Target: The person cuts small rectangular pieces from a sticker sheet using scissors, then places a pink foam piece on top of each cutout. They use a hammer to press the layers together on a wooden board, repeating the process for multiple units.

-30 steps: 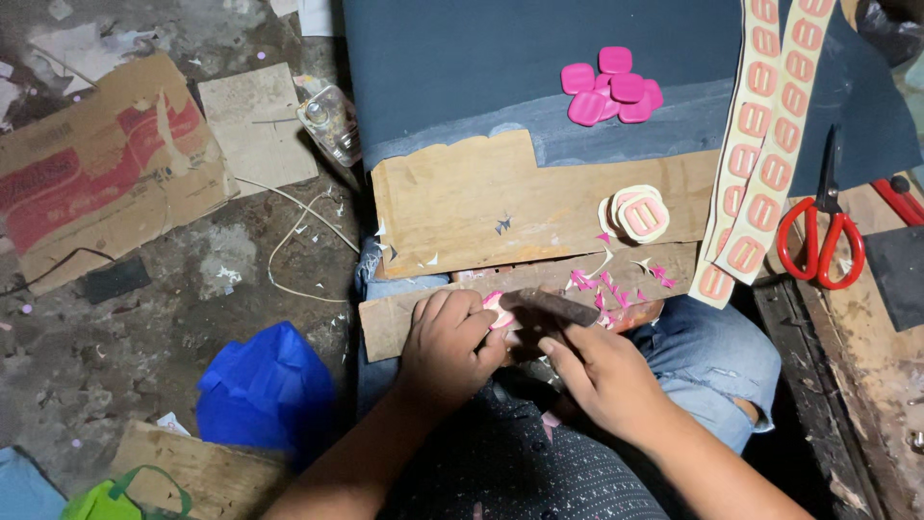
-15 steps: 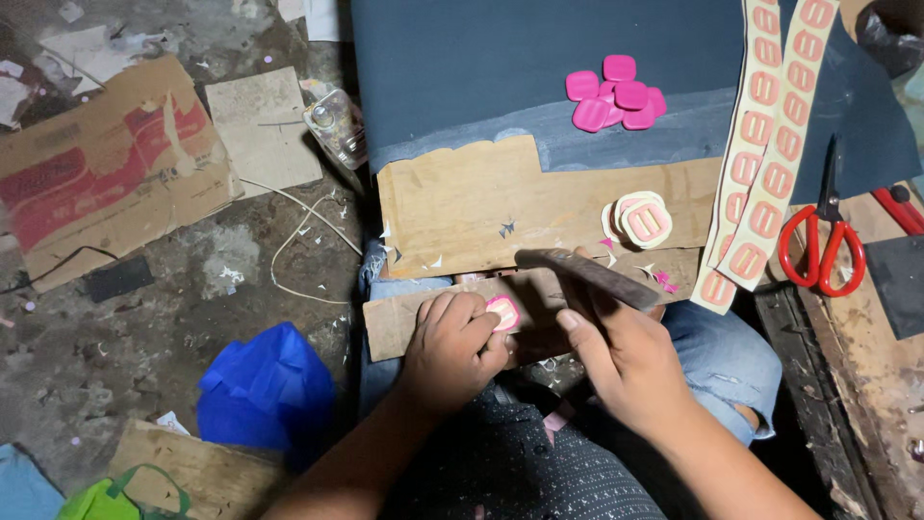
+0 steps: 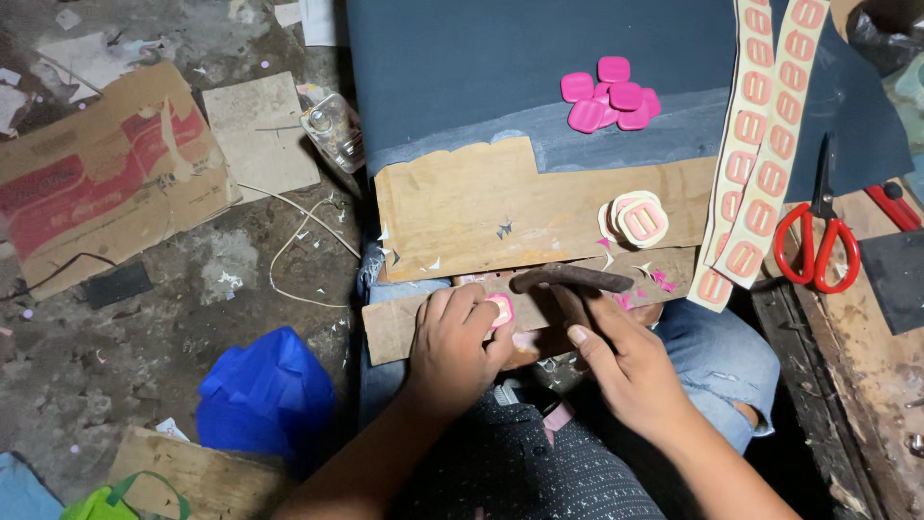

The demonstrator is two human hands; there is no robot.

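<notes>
Item one: a small pink piece (image 3: 500, 310), pinned by my left hand (image 3: 457, 339) against a narrow wooden strip (image 3: 404, 325) lying across my lap; fingers curled, tips pressing the piece.

Item two: a dark hammer (image 3: 573, 279), gripped in my closed right hand (image 3: 626, 371), its head lying crosswise just right of the pink piece, close above the strip.

Item three: a larger wooden board (image 3: 462, 207) just beyond the strip, carrying a small stack of cream-and-pink buckle shapes (image 3: 637, 219) near its right end.

Item four: a heap of loose pink buckles (image 3: 608, 93) on a dark blue sheet (image 3: 481, 67).

Item five: two paper strips of punched shapes (image 3: 765, 144), right of the board.

Item six: red-handled scissors (image 3: 818, 236), further right.

Item seven: a blue plastic bag (image 3: 265, 395) on the floor, left of my arm; I cannot see into it.
</notes>
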